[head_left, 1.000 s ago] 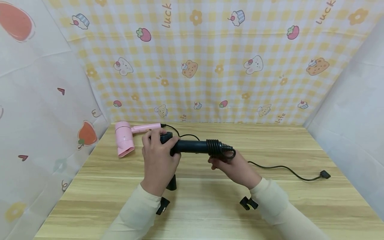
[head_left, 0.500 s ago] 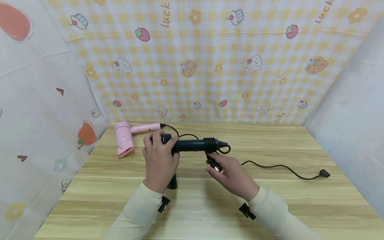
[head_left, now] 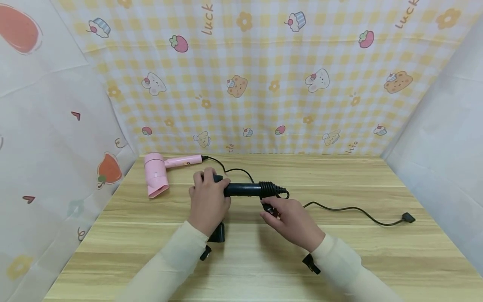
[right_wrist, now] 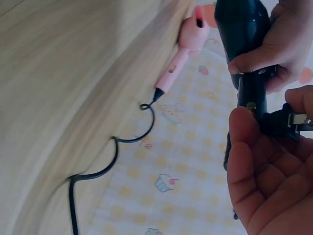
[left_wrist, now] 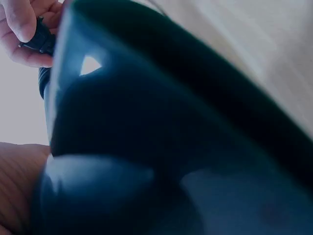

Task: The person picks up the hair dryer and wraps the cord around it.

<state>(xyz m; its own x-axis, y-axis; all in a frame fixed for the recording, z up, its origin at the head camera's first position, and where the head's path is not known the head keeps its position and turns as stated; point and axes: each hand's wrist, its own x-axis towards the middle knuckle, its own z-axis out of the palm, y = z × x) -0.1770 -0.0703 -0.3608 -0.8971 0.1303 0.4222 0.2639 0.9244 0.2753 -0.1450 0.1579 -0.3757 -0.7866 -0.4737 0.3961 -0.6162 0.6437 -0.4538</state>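
Left hand (head_left: 209, 201) gripping: we have its fingers curled round the black hair dryer (head_left: 242, 189), where handle meets head. Right hand (head_left: 296, 220) gripping too — thumb and fingers pinch the black plug (right_wrist: 281, 122), metal prongs showing in the right wrist view, just below the dryer's handle. We note the black hair dryer over the wooden table (head_left: 264, 268), handle pointing right, its wound cord (head_left: 267, 188) coiled round the handle's end; we cannot tell whether the nozzle touches the tabletop. Left of the black hair dryer and farther back lies a pink hair dryer (head_left: 156, 174). Its thin cord (head_left: 339, 208) passes behind the black dryer's handle — we trace it on to a second plug (head_left: 408, 217), well to the right.
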